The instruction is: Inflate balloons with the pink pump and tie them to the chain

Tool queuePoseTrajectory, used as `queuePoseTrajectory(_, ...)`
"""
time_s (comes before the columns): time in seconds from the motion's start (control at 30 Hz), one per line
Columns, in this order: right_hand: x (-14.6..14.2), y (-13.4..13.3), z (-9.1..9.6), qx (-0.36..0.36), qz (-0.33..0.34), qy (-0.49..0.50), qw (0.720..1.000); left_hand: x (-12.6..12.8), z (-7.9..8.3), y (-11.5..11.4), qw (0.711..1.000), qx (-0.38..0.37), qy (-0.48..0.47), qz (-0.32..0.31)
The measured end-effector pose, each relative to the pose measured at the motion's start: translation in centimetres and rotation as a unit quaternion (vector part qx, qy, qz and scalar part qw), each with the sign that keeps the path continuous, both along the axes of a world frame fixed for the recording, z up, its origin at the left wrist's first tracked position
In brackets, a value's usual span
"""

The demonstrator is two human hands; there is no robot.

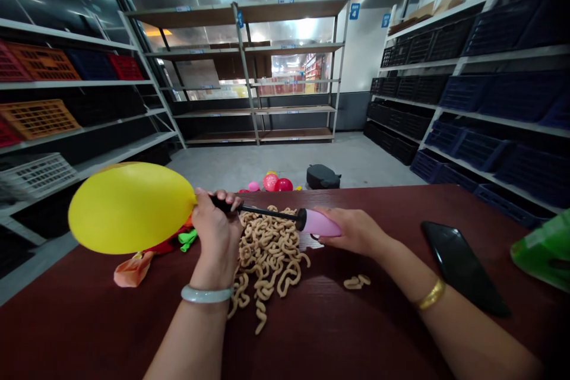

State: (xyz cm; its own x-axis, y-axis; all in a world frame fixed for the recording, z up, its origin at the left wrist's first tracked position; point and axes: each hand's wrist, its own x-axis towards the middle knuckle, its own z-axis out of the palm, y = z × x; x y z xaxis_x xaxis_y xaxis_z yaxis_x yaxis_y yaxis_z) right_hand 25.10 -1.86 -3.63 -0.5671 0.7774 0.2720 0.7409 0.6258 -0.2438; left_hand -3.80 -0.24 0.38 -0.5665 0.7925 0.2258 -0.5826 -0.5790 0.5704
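Observation:
A yellow balloon (131, 208), blown up large, sticks out to the left of my left hand (214, 217). That hand is closed round the black end of a balloon pump (271, 212), at the balloon's neck. My right hand (351, 228) grips the pump's pink barrel, and the black rod between the two hands is drawn out. Beneath the pump a heap of tan, curly snack-like pieces (269, 249) lies on the dark red table (312, 332). Limp balloons, one orange (132, 270) and one green (187, 240), lie beside my left wrist.
A black phone-like slab (463, 267) and a green object (543, 249) are on the table's right side. A few tan pieces (356, 281) lie apart. Beyond the table, inflated balloons (284, 184) and a dark bag-like thing (323, 176) rest on the floor. Shelves with crates (485, 148) line the sides.

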Motion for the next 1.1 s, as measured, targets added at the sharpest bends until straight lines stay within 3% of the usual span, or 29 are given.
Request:
queuePoseTrajectory(0.17, -0.4, -0.4, -0.2, -0.005, -0.012, -0.012, 1.0, 1.5, -1.0, 0.3, 1.0, -0.008, -0.009, -0.025)
queuePoseTrajectory(0.43, -2.6, -2.0, 0.2, -0.01, -0.014, 0.003, 1.0, 7.5, -2.8, -1.6, 0.996, -0.04, 0.005, -0.078)
queuePoseTrajectory(0.57, -3.5, -2.5, 0.0, -0.022, -0.014, 0.025, 0.999, 8.8, -3.2, -2.2, 0.995, -0.057, 0.011, -0.083)
queuePoseTrajectory(0.7, -3.8, -2.5, 0.0, -0.023, -0.007, 0.04, 0.999, 7.8, -2.3, -2.0, 0.995, -0.043, 0.02, -0.091)
queuePoseTrajectory(0.93, -1.8, -1.0, -0.3, -0.011, -0.005, 0.007, 1.0, 1.8, 0.0, -0.7, 1.0, -0.005, 0.005, -0.029)
queuePoseTrajectory(1.1, -0.8, -0.4, -0.6, 0.001, -0.004, -0.001, 1.0, 1.1, -0.3, -0.1, 1.0, -0.016, -0.018, -0.005)
